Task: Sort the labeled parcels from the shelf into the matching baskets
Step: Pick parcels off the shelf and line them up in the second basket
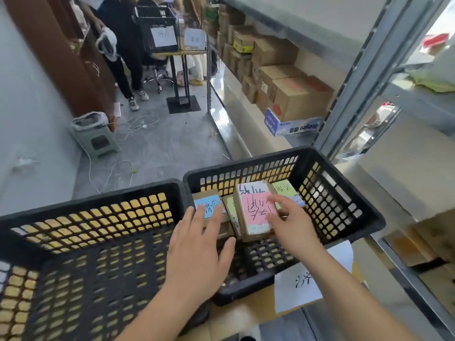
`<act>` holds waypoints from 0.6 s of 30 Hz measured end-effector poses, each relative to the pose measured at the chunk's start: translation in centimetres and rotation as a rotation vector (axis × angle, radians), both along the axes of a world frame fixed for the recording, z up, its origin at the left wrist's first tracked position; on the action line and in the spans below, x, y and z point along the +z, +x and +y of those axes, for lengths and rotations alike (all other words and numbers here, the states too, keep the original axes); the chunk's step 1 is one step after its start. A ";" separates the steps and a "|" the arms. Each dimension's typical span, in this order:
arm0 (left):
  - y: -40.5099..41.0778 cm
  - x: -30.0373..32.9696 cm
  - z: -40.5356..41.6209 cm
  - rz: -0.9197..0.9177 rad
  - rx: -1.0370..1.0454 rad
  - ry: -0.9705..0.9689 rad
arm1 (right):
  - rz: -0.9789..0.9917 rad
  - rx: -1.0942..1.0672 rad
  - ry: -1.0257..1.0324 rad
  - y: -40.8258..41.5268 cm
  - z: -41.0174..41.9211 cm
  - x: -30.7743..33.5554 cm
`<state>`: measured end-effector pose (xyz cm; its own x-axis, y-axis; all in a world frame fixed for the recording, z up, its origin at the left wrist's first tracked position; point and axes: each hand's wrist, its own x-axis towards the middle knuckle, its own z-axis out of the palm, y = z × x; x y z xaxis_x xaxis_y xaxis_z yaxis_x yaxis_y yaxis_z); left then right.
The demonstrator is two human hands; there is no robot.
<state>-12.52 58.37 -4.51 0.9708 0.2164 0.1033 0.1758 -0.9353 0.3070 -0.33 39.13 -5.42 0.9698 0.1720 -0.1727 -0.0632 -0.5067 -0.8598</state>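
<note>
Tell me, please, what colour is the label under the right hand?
Pink label, with dark handwriting; head view.

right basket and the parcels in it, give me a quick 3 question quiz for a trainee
1. True or false: the left basket holds several parcels.
2. Which hand holds the pink-labelled parcel? A) left hand B) right hand
3. Fill in: the blue-labelled parcel lies in the ____ basket.

Key: 1 false, no parcels show in it; 2 B; 3 right.
</note>
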 end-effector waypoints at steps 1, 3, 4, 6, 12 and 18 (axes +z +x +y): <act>0.6 -0.5 0.0 0.015 0.016 0.011 | 0.014 0.024 -0.014 1.5 0.4 -0.9; 2.0 -1.4 0.1 0.061 0.059 0.036 | 0.032 0.069 -0.053 4.4 1.1 -2.6; 2.7 -1.8 0.0 0.082 0.081 0.049 | 0.045 0.096 -0.073 5.7 1.4 -3.4; 4.3 -2.5 -0.2 0.115 0.126 0.075 | 0.084 0.152 -0.099 8.3 2.0 -5.1; 7.8 -3.8 -0.6 0.203 0.243 0.103 | 0.157 0.298 -0.182 12.8 4.3 -9.6; 8.7 -4.7 -0.3 0.256 0.312 0.120 | 0.155 0.365 -0.222 13.8 6.0 -10.9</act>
